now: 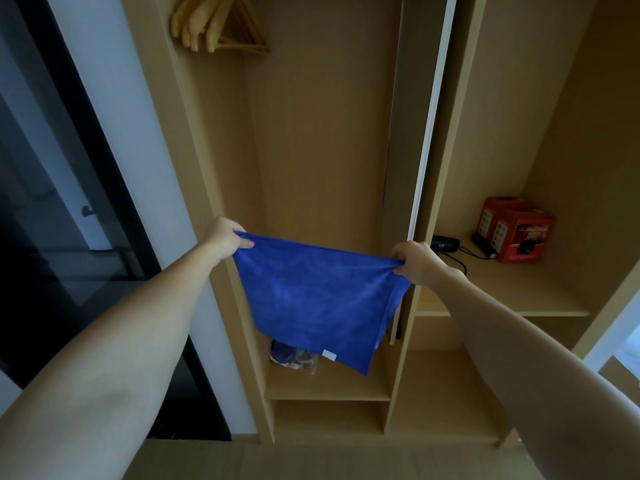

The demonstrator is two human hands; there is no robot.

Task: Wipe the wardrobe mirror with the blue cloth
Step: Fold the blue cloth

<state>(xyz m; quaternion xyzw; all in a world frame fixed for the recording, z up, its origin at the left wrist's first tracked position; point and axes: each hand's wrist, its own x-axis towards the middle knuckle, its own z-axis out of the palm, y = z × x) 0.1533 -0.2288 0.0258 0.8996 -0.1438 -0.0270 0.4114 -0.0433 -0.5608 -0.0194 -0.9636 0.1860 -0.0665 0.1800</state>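
A blue cloth (311, 299) hangs spread out in front of the open wooden wardrobe (311, 133). My left hand (225, 235) pinches its upper left corner and my right hand (414, 263) grips its upper right corner, so the top edge is stretched between them. A small white label shows near the cloth's lower edge. A narrow mirror strip (398, 150) with a white edge (433, 116) stands on the wardrobe's inner right side, seen almost edge-on, above my right hand.
Wooden hangers (218, 26) hang at the top. A shoe (291, 355) lies on the low shelf behind the cloth. On the right shelf (519, 292) stand a red box (512, 230) and a black device with a cord (446, 244). A dark glass door (69, 202) is at left.
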